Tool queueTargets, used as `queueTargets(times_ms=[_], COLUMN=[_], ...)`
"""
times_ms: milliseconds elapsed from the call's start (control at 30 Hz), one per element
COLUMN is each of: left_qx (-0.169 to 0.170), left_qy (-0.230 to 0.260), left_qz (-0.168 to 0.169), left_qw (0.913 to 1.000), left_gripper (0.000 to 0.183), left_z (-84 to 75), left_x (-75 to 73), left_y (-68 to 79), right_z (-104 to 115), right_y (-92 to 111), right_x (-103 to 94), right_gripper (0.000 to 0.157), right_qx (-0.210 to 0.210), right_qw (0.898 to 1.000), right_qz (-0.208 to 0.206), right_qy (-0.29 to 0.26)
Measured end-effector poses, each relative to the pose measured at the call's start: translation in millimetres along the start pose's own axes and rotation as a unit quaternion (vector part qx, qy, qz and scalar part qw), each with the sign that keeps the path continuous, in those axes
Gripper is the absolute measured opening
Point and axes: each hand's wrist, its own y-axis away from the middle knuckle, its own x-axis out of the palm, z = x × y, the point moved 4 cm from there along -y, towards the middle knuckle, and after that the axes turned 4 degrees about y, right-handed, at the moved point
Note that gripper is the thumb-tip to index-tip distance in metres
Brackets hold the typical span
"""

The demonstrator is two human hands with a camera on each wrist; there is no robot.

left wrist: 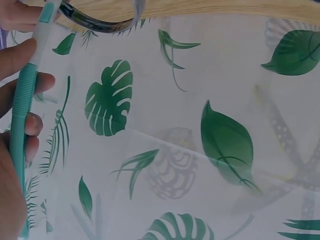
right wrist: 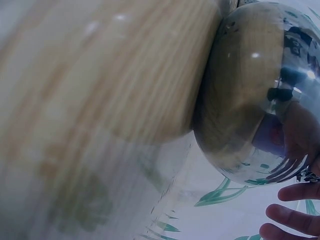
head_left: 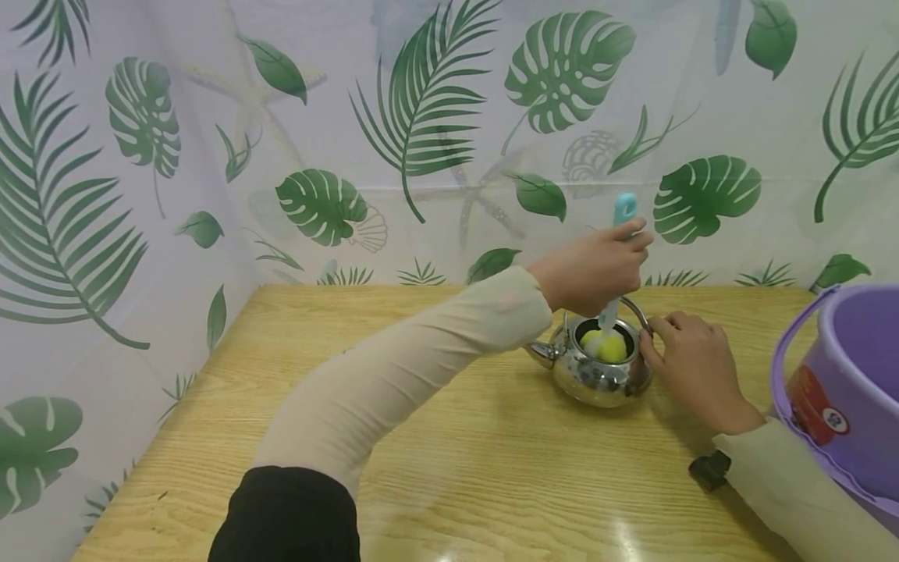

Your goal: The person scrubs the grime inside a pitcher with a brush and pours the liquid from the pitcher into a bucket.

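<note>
A shiny steel kettle with a raised hoop handle stands lidless on the table, spout to the left. My left hand grips the turquoise handle of a cleaning brush from above. Its white neck slants down into the kettle's mouth, where a yellow and white sponge-like head shows. In the left wrist view, fingers wrap the ribbed brush handle. At the kettle's right side, my right hand pinches the base of the hoop handle with thumb and forefinger. The right wrist view shows the kettle's mirror-like body beside the fingers.
A purple bucket with its handle hanging down stands at the right, close by the right forearm. The wood-grain table reaches back to a white curtain with green leaf prints. A dark strap is at the right wrist.
</note>
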Motion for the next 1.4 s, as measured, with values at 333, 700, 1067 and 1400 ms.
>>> queueTargets(times_ms=[333,700,1067,1400], left_qx=[-0.018,-0.075,-0.14,-0.189], left_qy=[-0.053,-0.064,-0.069,-0.052], left_qz=[0.01,0.024,0.022,0.05], left_qw=[0.9984,0.9949,0.9875,0.9794], left_gripper=[0.034,0.032,0.035,0.033], left_z=[-10.0,-18.2,-24.1,-26.1], left_x=[-2.9,-6.1,-1.4,5.8], left_y=[-0.5,1.3,5.1,6.1], right_z=[0.1,-0.6,-2.4,-3.5], right_y=[0.1,0.0,1.2,2.0], right_x=[-0.1,1.8,3.3,3.9], right_gripper=[0.016,0.016,0.015,0.015], right_qx=[-0.004,-0.002,-0.002,-0.004], right_qw=[1.0,1.0,1.0,1.0], right_qz=[-0.005,-0.004,0.0,-0.014], right_qy=[0.004,0.005,0.0,-0.001])
